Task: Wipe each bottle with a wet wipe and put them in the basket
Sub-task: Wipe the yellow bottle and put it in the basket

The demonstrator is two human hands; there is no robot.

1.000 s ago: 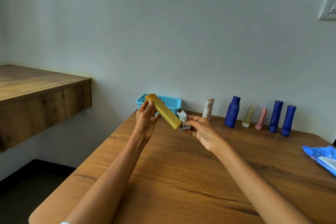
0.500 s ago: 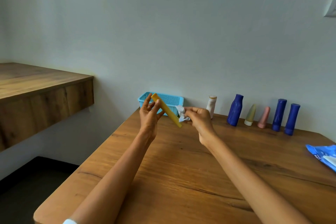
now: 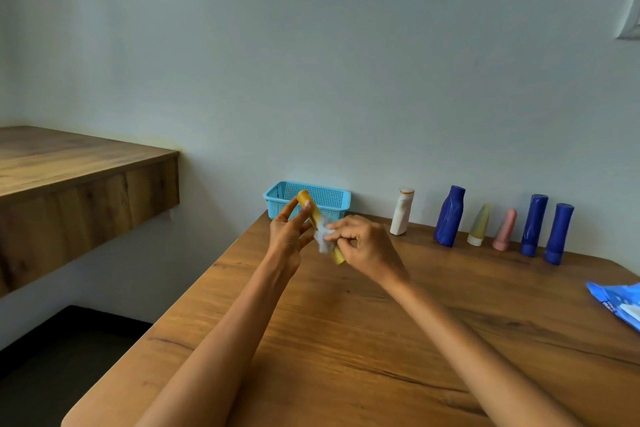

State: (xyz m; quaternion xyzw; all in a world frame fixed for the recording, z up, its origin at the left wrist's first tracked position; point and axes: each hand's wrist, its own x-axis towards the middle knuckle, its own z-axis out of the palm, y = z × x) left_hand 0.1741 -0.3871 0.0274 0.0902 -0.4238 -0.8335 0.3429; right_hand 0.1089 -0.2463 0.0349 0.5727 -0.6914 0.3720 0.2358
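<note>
1. The blue basket (image 3: 323, 196) sits at the desk's (image 3: 346, 340) far left corner against the wall, and I can see no bottle in it yet.
2. The left hand (image 3: 289, 236) pinches the yellow bottle (image 3: 306, 203) near its cap between thumb and fingertips, tilted, raised in front of the basket.
3. The right hand (image 3: 363, 246), fingers curled, pinches the wet wipe (image 3: 323, 239) around the bottle's middle; a second ago the wipe sat at the lower end, so it has travelled up the body. I judge the wiping about halfway along this bottle.
4. Six more bottles wait along the wall: white bottle (image 3: 401, 211), dark blue bottle (image 3: 449, 217), pale yellow tube (image 3: 478, 225), pink tube (image 3: 505, 229) and two blue tubes (image 3: 535, 225).
5. The wipes packet (image 3: 620, 305) lies at the right edge; its print is too blurred to read, and no bottle shows legible writing.
</note>
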